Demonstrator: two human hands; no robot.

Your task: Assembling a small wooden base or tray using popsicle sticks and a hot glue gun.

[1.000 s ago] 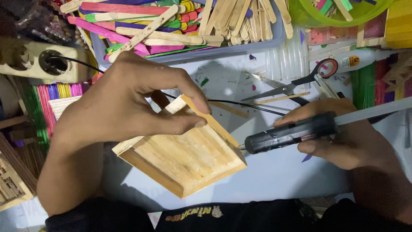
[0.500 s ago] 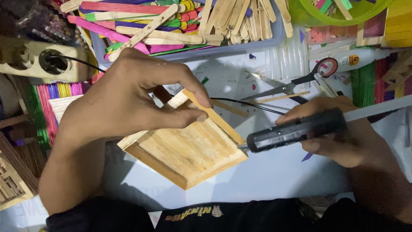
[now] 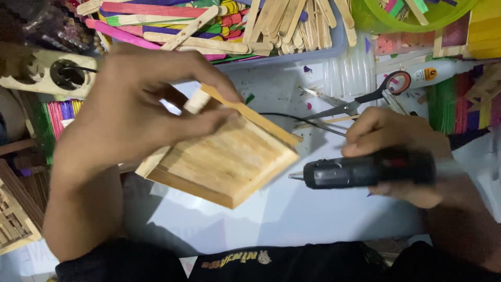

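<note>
Wooden stick panel (image 3: 224, 162) sat clamped in the left hand (image 3: 141, 104); the right hand's (image 3: 402, 156) fingers gripped a black glue gun (image 3: 360, 171).

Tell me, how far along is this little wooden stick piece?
Done: the square stick panel already has its flat face and raised edge strips. In hand: the left hand tilts it while the right hand aims the black glue gun near its corner. Left: probably more gluing; loose sticks wait in the tray.

White glue bottle (image 3: 449, 73), orange label (image 3: 429, 74), far right
</note>
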